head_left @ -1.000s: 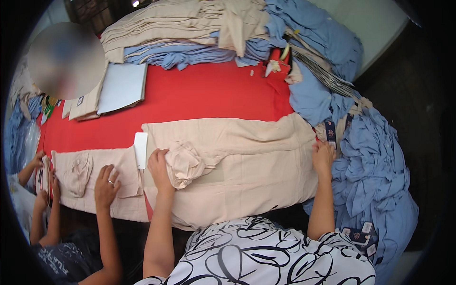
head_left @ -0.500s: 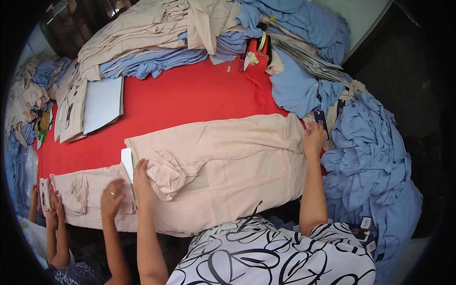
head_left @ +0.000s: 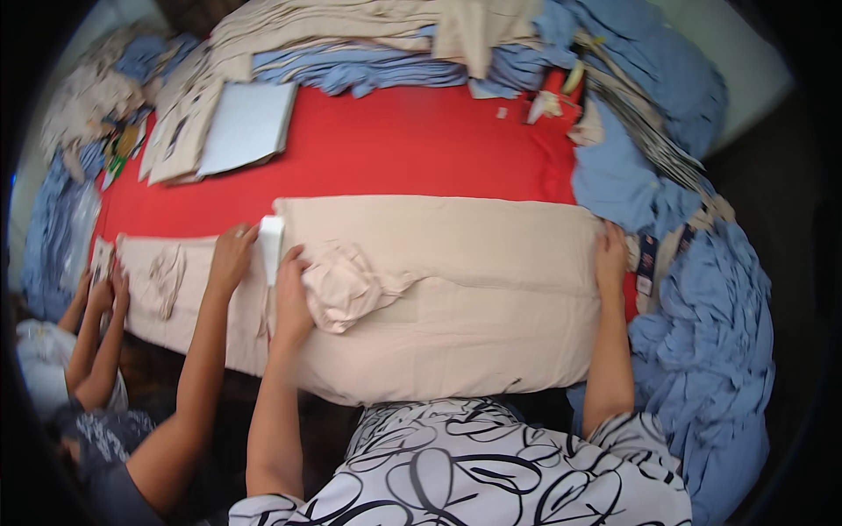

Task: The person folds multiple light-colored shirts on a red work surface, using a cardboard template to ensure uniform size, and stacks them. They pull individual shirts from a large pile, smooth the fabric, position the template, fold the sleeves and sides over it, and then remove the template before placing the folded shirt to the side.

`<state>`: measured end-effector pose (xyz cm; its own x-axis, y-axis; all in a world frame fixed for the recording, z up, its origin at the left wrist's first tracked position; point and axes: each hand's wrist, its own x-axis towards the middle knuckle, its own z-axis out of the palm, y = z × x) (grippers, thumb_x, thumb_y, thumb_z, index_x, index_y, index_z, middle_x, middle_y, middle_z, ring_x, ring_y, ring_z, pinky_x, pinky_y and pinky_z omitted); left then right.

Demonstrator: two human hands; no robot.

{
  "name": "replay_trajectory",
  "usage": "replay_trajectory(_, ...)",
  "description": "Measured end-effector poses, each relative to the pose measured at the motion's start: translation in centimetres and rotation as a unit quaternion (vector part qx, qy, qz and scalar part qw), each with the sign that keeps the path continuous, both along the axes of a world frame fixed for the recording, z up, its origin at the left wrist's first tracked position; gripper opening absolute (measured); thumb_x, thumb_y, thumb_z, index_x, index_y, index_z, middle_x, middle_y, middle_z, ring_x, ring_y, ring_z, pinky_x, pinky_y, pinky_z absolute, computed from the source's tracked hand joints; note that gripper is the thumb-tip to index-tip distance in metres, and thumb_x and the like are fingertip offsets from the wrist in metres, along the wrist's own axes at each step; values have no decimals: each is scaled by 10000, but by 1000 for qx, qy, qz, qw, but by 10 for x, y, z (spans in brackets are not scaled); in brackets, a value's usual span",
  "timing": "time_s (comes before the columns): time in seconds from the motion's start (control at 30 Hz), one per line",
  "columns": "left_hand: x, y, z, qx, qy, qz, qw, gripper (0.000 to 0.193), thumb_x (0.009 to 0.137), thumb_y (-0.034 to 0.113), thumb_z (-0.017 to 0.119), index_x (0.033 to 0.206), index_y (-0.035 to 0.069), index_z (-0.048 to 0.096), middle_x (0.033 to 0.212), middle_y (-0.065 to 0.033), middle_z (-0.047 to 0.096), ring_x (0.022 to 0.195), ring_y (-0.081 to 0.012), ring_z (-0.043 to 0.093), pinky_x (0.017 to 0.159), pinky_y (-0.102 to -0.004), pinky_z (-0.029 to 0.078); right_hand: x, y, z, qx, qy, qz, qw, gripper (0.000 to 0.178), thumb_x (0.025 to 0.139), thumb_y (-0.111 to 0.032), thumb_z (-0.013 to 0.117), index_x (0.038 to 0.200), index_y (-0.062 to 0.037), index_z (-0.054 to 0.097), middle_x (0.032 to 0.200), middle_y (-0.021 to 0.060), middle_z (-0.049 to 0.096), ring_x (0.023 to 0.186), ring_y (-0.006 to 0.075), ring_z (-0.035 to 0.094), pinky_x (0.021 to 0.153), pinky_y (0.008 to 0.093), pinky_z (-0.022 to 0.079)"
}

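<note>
A long beige garment (head_left: pixel 491 254) lies spread across the table in front of me, its surface mostly smooth. My left hand (head_left: pixel 293 302) is at its left end, fingers curled on the cloth beside a bunched-up part (head_left: pixel 342 285). Holding the far right corner, my right hand (head_left: pixel 611 254) has its fingers closed over the garment's end. A white card (head_left: pixel 272 245) sticks up at the left edge, close to my left fingertips. Another person's hand (head_left: pixel 232 254) is just left of that card, on a second beige garment (head_left: pixel 193 298).
Beige and blue garments (head_left: pixel 351 66) are stacked at the back of the red table (head_left: pixel 386 145). A pile of blue cloth (head_left: pixel 710 324) borders my right side. White sheets (head_left: pixel 246 127) lie on folded beige clothes at the far left. More hands (head_left: pixel 110 289) work at the left.
The view has shifted, and the beige garment looks flatter and straighter at its right end. The neighbour's hand has moved up beside the white card. Both my hands remain at the garment's ends.
</note>
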<state>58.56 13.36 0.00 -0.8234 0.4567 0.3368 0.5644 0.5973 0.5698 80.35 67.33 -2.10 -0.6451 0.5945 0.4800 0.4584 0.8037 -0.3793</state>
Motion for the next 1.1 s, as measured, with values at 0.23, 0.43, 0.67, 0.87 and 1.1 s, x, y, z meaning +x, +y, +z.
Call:
replay_trajectory(0.23,-2,-6,3,35,-8,-43,998,525,713,161,766,1148,38,500,1362,-202,482,1291,-398,423,1072,-450,345,-99,-295,62,-270,-24,411,870,495,878,-242,656,1309,-24,548,1347,194,536,1228,357,487,1077,463,337)
replay_trajectory(0.43,3,-9,1,39,-14,-35,999,448,755,116,713,1151,51,512,1339,-181,491,1312,-411,399,1102,-476,313,-164,-365,82,-111,-177,482,851,376,833,-183,673,1155,-14,577,1144,170,581,1042,337,543,906,437,451)
replay_trajectory(0.67,4,-9,1,3,-13,-49,999,369,726,84,713,1073,99,588,1350,-174,468,1320,-407,391,1132,-484,289,-38,-387,124,-109,-91,609,780,207,799,-83,671,973,-38,567,982,133,591,878,262,579,692,351,505)
replay_trajectory(0.87,5,-17,9,9,-25,-51,998,473,659,175,845,1068,96,620,1314,-175,471,1254,-369,438,1057,-466,376,-15,-266,123,-413,-64,138,898,306,868,-198,686,1099,-13,610,1010,142,639,800,280,619,761,356,508)
replay_trajectory(1.1,-8,-11,40,-137,-71,-62,986,705,635,273,877,1176,-16,529,1308,-152,468,1232,-343,455,1022,-403,416,-26,-215,58,-212,-45,106,970,410,852,-159,691,1231,-43,582,1182,159,570,1032,277,566,882,359,472)
